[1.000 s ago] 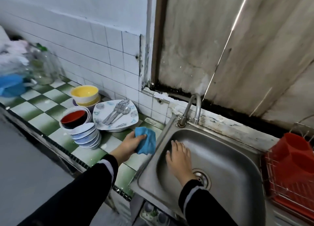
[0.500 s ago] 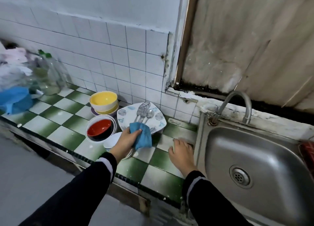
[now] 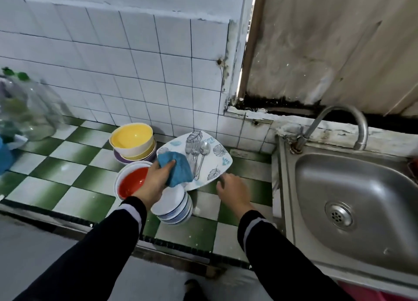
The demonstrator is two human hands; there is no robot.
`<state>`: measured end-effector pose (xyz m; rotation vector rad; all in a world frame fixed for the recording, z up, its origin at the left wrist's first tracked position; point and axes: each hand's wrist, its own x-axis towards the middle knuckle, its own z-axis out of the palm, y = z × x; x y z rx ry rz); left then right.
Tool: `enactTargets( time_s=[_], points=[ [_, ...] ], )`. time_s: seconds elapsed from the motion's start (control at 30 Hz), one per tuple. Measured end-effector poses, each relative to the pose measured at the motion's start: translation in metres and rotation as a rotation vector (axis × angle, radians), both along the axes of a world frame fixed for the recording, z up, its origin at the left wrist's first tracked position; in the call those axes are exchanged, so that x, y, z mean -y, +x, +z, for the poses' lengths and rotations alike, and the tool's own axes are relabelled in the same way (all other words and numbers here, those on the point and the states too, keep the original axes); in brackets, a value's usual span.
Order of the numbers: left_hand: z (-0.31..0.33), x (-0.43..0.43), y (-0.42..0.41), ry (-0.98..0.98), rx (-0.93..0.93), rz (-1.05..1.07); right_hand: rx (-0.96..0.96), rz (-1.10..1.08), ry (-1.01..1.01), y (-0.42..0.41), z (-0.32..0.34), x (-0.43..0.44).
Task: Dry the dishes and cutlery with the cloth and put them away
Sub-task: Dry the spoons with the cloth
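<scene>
My left hand (image 3: 151,182) grips a blue cloth (image 3: 176,169) above the left part of a white leaf-patterned plate (image 3: 217,159). Several forks and a spoon (image 3: 199,154) lie on that plate. My right hand (image 3: 233,191) hovers at the plate's near right edge, fingers loosely curled and holding nothing. A stack of white blue-rimmed bowls (image 3: 175,210) sits below my left hand. A red-lined bowl (image 3: 130,183) stands left of it, and a yellow bowl (image 3: 132,140) tops a stack behind.
A steel sink (image 3: 350,201) with a curved tap (image 3: 339,124) lies to the right. Clear plastic bottles (image 3: 24,110) stand at the far left of the green-and-white tiled counter (image 3: 67,162). White wall tiles rise behind.
The view has swung left, away from the sink. My left hand carried the cloth over the plate. My right hand left the sink, crossed the counter and came to the plate's edge.
</scene>
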<state>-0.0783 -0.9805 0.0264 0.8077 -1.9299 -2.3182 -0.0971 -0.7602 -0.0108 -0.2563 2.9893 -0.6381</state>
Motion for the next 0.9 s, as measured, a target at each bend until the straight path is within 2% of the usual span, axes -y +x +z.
enactTargets(
  time_s=[0.3,0.5,0.9],
  points=[
    [-0.014,0.03,-0.059,-0.087,-0.048,0.048,0.072,-0.078,-0.006,-0.056,-0.014,0.036],
    [-0.022,0.052,-0.081,-0.108,-0.027,0.028,0.266,-0.099,0.104,-0.082,-0.026,0.067],
    [-0.013,0.077,-0.107,-0.059,0.033,-0.151,0.274,-0.338,0.234,-0.115,-0.048,0.118]
  ],
)
